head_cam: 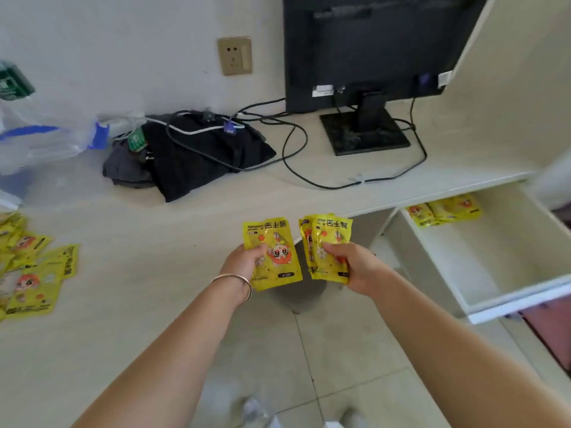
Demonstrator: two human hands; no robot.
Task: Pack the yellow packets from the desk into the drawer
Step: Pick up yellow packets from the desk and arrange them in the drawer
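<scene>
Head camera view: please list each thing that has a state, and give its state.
Drawer: pulled open.
Packets in drawer: lying at the back.
Left hand: holding yellow packets.
Right hand: holding a small stack.
Packets on desk: loose pile, not packed.
Monitor: screen dark.

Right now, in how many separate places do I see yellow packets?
4: a loose pile on the desk's left edge, some in the left hand, some in the right hand, and some at the drawer's back. Overlaps may hide more packets.
</scene>
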